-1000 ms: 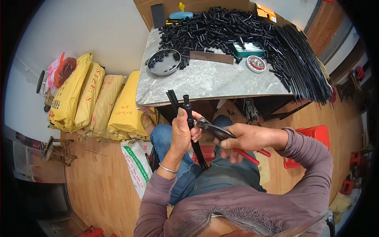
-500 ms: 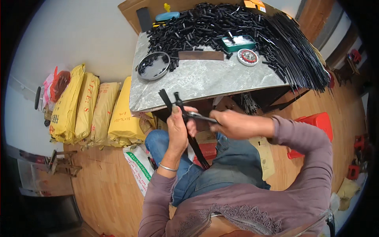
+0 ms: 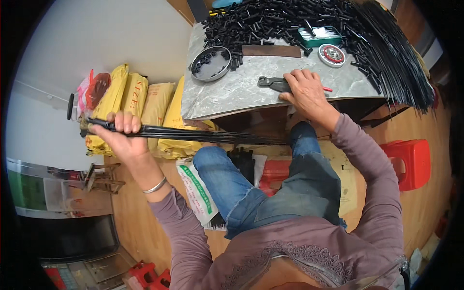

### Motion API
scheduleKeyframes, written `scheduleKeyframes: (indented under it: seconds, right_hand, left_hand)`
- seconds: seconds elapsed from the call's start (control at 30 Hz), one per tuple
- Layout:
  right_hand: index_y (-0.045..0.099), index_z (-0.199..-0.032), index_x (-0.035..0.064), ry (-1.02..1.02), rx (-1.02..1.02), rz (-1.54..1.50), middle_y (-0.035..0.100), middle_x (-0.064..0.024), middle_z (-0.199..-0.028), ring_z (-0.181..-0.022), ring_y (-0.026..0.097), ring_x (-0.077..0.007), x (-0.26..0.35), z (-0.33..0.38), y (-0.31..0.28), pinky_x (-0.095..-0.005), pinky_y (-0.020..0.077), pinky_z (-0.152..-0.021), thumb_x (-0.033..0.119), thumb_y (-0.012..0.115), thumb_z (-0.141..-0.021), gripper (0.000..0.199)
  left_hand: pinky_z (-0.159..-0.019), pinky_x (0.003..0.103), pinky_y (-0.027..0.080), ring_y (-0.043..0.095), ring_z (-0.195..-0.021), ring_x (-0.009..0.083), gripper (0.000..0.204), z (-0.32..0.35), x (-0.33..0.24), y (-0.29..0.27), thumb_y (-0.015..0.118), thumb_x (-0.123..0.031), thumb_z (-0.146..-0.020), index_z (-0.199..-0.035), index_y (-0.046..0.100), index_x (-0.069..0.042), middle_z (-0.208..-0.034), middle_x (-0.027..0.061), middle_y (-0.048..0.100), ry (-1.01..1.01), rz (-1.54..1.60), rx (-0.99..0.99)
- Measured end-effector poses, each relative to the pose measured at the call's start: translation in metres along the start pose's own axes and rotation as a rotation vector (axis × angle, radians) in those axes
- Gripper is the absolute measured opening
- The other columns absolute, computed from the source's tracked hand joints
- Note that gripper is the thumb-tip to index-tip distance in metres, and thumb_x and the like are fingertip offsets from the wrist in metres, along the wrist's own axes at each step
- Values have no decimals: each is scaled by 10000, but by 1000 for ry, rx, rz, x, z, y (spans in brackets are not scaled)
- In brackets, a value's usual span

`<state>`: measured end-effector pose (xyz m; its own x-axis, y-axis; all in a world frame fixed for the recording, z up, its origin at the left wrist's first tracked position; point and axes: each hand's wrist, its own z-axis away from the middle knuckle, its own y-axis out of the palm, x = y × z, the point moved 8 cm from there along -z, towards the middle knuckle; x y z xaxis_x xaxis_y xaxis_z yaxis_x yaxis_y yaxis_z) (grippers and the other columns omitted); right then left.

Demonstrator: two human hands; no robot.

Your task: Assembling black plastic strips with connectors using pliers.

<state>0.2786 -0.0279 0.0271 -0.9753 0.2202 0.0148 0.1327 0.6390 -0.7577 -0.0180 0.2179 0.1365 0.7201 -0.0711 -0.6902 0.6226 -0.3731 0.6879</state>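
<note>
My left hand (image 3: 124,136), out to the left, is wrapped round one end of a bundle of long thin black rods (image 3: 203,134), which looks like a folded umbrella frame. The bundle lies nearly level across the front of my knees, its far end thinning toward the right. On the near part of the grey table, my right hand (image 3: 307,92) is closed over the handles of a pair of dark pincers (image 3: 274,84). Their jaws point left, and one red handle tip sticks out on the right. My palm hides most of the handles.
The marbled table (image 3: 212,99) bears a heap of short black tubes (image 3: 270,24), a round pan (image 3: 211,64), a brown strip (image 3: 271,50), a green box (image 3: 319,36), a round tin (image 3: 332,55) and many long rods (image 3: 398,58). Yellow sacks (image 3: 131,99) stand left; a red stool (image 3: 408,164) right.
My right hand has carried the pincers from the bundle up onto the table. My left hand has swung the bundle out to the left, from steeply slanted to nearly level.
</note>
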Motion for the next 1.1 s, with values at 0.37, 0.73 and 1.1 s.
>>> scheduleKeyframes:
  seconds: [0.37, 0.73, 1.1]
  right_hand:
    - [641, -953, -10, 880, 388, -1158, 621, -24, -802, -734, 587, -87, -30, 190, 7, -239, 480, -624, 107, 575, -885, 150]
    - [473, -1274, 27, 880, -112, -2035, 505, -178, -1251, -987, 610, -240, 23, 171, -22, -388, 532, -801, 289, 656, -882, 506]
    - [545, -1184, 82, 924, -278, -2266, 565, -93, -1140, -1138, 531, -258, 2, 171, -23, -427, 498, -903, 326, 686, -852, 435]
  left_hand:
    - [-472, 274, 343, 334, -510, 135, 625, 23, 91, -81, 335, -681, -878, -718, 391, -79, -584, -10, 341, -399, 371, -240]
    - [-732, 386, 468, 442, -677, 215, 518, 130, 225, -61, 428, -528, -948, -761, 428, -45, -685, 64, 410, -725, 328, -377]
    - [-703, 296, 347, 363, -555, 133, 495, 139, 192, 4, 673, -474, -823, -621, 349, -159, -543, -24, 328, -590, 679, 21]
